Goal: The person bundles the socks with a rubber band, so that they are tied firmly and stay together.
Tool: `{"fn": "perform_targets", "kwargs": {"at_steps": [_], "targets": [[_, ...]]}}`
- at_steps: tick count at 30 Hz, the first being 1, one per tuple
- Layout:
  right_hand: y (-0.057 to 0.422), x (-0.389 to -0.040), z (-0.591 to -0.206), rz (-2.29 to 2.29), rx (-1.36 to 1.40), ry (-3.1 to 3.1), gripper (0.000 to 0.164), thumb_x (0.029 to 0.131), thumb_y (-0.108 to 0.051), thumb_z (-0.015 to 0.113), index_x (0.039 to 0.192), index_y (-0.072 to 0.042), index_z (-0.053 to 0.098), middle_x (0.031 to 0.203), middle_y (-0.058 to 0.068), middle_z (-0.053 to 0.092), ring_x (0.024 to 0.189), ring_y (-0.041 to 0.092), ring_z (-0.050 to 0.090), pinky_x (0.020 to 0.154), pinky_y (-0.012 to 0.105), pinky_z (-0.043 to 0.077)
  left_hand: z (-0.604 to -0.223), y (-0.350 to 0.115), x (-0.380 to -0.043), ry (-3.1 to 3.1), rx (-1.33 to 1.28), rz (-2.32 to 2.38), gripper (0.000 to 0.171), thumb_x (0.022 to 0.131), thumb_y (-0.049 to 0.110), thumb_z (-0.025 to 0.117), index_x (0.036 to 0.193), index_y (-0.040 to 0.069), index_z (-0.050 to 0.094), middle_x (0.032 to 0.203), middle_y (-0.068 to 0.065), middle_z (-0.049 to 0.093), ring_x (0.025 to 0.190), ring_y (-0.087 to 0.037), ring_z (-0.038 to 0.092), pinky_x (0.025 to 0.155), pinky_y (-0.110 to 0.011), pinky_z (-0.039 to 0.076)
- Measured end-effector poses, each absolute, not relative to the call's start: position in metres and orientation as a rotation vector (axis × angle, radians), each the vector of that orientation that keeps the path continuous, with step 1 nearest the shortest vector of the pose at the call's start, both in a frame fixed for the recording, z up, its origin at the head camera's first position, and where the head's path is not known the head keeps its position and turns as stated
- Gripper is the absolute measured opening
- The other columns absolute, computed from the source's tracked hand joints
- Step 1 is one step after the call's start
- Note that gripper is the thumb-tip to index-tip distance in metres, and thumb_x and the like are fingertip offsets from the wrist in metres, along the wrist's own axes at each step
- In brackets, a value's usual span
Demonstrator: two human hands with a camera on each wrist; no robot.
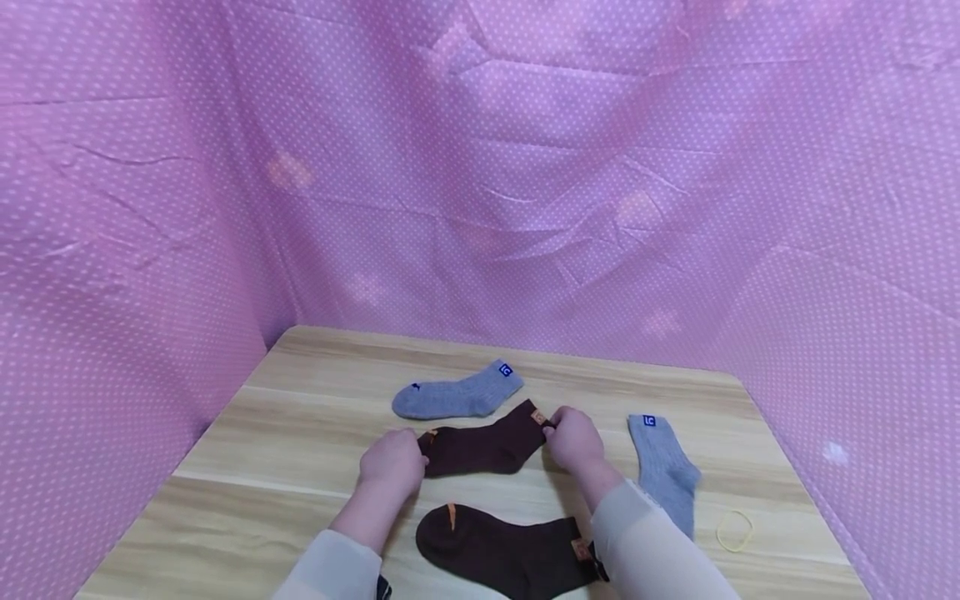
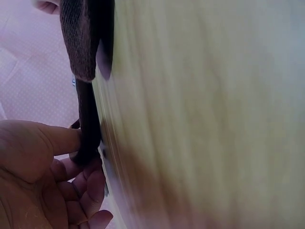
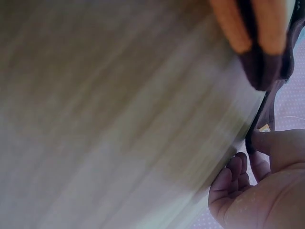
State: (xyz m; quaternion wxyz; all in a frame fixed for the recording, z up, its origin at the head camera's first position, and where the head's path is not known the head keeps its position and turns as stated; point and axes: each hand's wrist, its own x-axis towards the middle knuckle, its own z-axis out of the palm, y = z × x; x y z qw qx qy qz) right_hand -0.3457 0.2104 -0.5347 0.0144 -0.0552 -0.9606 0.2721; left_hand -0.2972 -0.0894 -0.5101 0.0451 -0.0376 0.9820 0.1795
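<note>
Ribbed dark-brown sock (image 1: 480, 448), bent at heel

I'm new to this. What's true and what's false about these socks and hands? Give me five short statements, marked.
The left hand and right hand hold the same brown sock. True.
The left hand holds nothing. False: it pinches that sock's toe end.
A grey sock lies beyond the held sock. True.
Every other sock is grey. False: a second brown sock lies nearer the head camera.
The grey sock bears a blue tag. True.
</note>
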Motion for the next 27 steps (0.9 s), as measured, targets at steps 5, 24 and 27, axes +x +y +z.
{"fn": "perform_targets", "kwargs": {"at_steps": [5, 24, 27], "targets": [[0.211, -0.343, -0.531, 0.859, -0.175, -2.977, 0.010, 0.096, -0.015, 0.073, 0.091, -0.009, 0.067, 0.087, 0.006, 0.068, 0.081, 0.025, 0.064, 0.072, 0.045, 0.053, -0.510, -0.089, -0.297, 3.013, -0.107, 0.544, 0.026, 0.096, 0.022, 0.078, 0.110, 0.003, 0.070, 0.103, -0.018, 0.072, 0.096, -0.037, 0.071, 0.070, -0.054, 0.059], [0.217, -0.331, -0.529, 1.016, -0.143, -2.867, 0.011, 0.092, -0.009, 0.076, 0.091, -0.007, 0.065, 0.087, 0.006, 0.066, 0.082, 0.025, 0.063, 0.077, 0.045, 0.053, -0.501, -0.092, -0.295, 2.988, -0.109, 0.653, 0.016, 0.099, 0.021, 0.073, 0.102, 0.005, 0.071, 0.104, -0.018, 0.074, 0.095, -0.037, 0.071, 0.071, -0.054, 0.058], [0.219, -0.330, -0.529, 1.120, -0.138, -2.820, 0.011, 0.091, -0.005, 0.076, 0.097, -0.002, 0.068, 0.092, 0.009, 0.069, 0.085, 0.026, 0.064, 0.081, 0.045, 0.055, -0.499, -0.094, -0.294, 2.971, -0.118, 0.697, 0.020, 0.100, 0.022, 0.072, 0.111, 0.006, 0.073, 0.112, -0.018, 0.074, 0.102, -0.039, 0.071, 0.075, -0.055, 0.058]]}}
